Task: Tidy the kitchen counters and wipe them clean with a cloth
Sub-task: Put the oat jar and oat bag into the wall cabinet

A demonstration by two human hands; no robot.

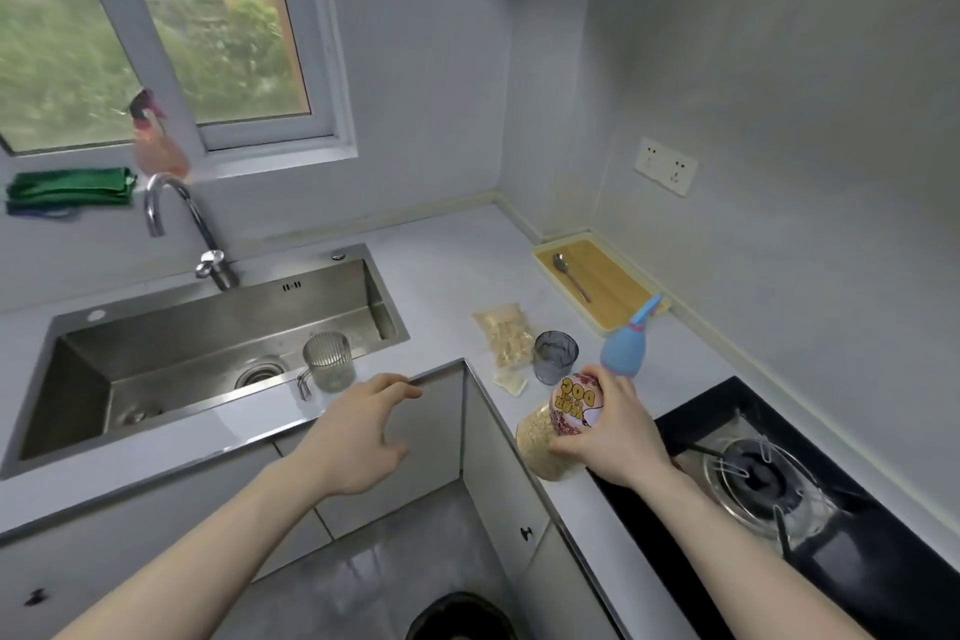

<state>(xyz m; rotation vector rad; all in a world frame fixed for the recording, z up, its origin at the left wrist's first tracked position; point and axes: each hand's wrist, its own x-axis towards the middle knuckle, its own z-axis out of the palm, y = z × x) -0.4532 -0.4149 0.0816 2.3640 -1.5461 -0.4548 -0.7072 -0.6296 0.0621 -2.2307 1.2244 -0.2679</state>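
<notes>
Here the right hand (613, 426) grips a clear grain-filled jar with a patterned "DOG" lid (563, 424), tilted at the pale grey bench (441, 270) edge beside the black hob (831, 509), while the left hand (363, 437) hovers open; tidying seems underway, likely next setting the jar aside before fetching the folded green cloth (70, 190) on the windowsill.

A home kitchen.
You face a steel sink (218, 359) and gas hob (769, 478) along the counter (447, 270) corner.

Pale grey walls (779, 68), a window (156, 26) with daylight and green trees, grey tiled floor (363, 566), white cabinets (415, 431).
</notes>
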